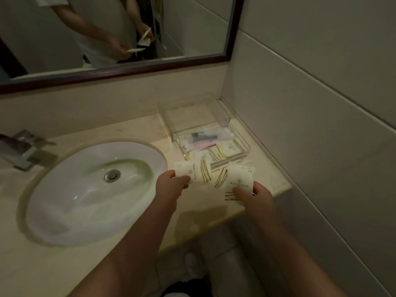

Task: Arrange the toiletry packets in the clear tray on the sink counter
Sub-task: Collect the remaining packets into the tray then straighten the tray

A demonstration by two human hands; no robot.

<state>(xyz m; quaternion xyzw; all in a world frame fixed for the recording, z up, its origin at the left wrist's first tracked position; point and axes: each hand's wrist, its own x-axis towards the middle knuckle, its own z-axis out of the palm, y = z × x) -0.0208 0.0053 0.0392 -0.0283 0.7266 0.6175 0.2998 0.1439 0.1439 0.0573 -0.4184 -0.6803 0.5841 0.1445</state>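
The sink basin (pixel 94 189) lies well left of the clear tray (pixel 246 146), which already holds several packets (pixel 214 151). Just in front of the tray, the left hand (pixel 171 183) pinches one toiletry packet (pixel 192 171) and the right hand (pixel 255 194) pinches a second packet (pixel 237 179), the hands held apart, probably to sort the packets before laying them in

Left hand (pixel 171 183) pinches cream gold-striped paper packet (pixel 192 170); right hand (pixel 256 195) grips matching cream packets (pixel 239 177). Clear rectangular plastic tray (pixel 246 147) just beyond.
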